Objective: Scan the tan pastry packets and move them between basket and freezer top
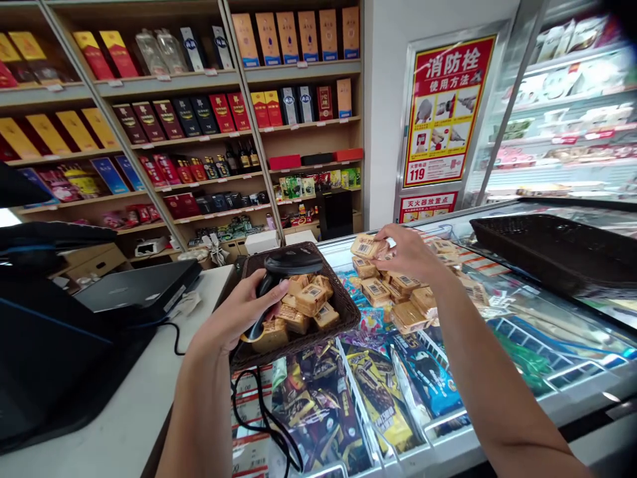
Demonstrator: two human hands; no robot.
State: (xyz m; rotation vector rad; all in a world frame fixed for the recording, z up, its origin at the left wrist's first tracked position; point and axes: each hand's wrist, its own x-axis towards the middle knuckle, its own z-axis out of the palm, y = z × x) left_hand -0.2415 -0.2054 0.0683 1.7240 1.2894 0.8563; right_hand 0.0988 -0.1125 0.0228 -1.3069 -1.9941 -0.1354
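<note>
My left hand (259, 302) is wrapped round the handle of a black barcode scanner (293, 261), held over a brown woven basket (351, 312). Several small tan packets with printed barcodes (311, 299) lie inside that basket. With its fingers closed, my right hand (411, 251) grips a tan packet (367, 245) whose barcode side faces me. Below it, more tan packets (405, 315) are heaped on the glass top of a freezer (355, 338). The scanner's head is left of the held packet, apart from it.
Bagged frozen goods (318, 398) show through the freezer glass. A black tray (552, 252) rests at the right. A black cable (263, 411) hangs in front of the basket. At left, a counter (134, 405) carries dark checkout equipment (144, 289). Stocked shelves (199, 73) stand behind.
</note>
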